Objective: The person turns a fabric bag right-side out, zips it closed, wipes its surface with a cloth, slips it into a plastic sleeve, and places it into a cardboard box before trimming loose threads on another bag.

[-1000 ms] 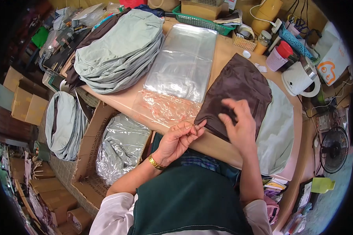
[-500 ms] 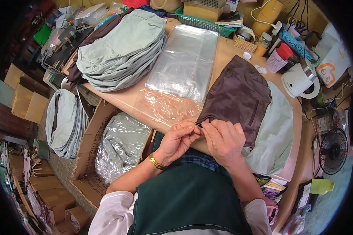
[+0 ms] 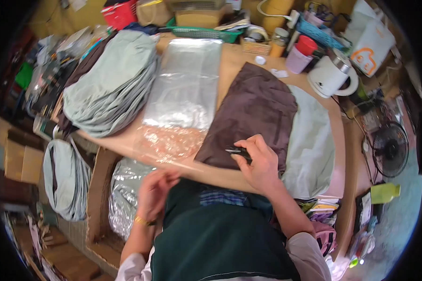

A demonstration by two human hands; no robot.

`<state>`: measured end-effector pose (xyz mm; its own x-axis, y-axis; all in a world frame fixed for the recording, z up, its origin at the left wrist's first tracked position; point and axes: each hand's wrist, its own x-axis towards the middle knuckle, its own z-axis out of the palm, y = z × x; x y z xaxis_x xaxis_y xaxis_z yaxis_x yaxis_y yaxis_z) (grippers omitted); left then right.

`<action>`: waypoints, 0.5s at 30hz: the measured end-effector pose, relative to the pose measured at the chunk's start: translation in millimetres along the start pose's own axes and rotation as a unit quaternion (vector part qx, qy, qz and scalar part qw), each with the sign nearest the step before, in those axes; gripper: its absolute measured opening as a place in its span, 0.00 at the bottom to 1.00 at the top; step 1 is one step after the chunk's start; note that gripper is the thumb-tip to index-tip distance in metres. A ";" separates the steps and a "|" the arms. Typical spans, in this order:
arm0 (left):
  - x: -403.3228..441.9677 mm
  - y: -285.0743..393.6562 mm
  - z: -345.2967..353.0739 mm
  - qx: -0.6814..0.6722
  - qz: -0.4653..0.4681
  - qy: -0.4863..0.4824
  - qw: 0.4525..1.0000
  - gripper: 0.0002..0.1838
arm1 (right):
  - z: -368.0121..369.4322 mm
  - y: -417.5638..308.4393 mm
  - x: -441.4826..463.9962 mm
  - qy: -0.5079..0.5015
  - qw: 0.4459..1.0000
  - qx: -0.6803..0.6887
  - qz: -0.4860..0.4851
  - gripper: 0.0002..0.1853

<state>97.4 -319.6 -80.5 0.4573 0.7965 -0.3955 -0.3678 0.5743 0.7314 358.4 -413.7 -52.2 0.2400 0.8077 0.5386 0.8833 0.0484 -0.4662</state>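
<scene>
My right hand (image 3: 259, 161) is closed around small black thread snips (image 3: 239, 152), their pale metal tip pointing left. It is above the lower part of a dark brown cloth piece (image 3: 248, 112) that lies flat on the table. Partly under this piece, a pale grey-green cloth (image 3: 312, 140) shows on the right. My left hand (image 3: 155, 192), blurred by motion, is beyond the table's front edge, close to the plastic-wrapped bundle in the box; whether its fingers hold anything is unclear. Clear plastic bags (image 3: 185, 84) lie stacked left of the brown cloth.
A tall pile of grey-green cloth pieces (image 3: 112, 79) stands on the table's left. Below, a cardboard box (image 3: 98, 201) holds a plastic-wrapped bundle (image 3: 126, 192), beside more folded cloth (image 3: 65, 178). A white kettle (image 3: 327, 77), cups and baskets line the back right; a fan (image 3: 390, 149) is at right.
My hands were together at the brown cloth's lower corner and have parted. The left has moved down and left; the right, with the snips, is over the cloth. The view has shifted.
</scene>
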 end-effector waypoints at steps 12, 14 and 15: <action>2.7 -14.1 -59.2 0.430 -0.107 -0.055 0.895 0.12 | -5.6 243.1 160.4 0.029 0.984 -0.047 0.170 0.17; 14.6 -20.1 -15.6 0.363 -0.057 -0.194 0.910 0.21 | 26.3 267.0 193.8 0.025 0.982 -0.029 0.182 0.17; 21.8 -27.8 -5.5 0.329 -0.089 -0.222 0.914 0.22 | 45.6 281.4 208.6 -0.011 0.981 0.025 0.194 0.19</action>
<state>113.1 -317.2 -112.5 0.7990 0.4633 -0.3832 0.2443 0.3323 0.9110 638.7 -204.8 -103.0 0.5447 0.7836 0.2989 0.7068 -0.2371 -0.6665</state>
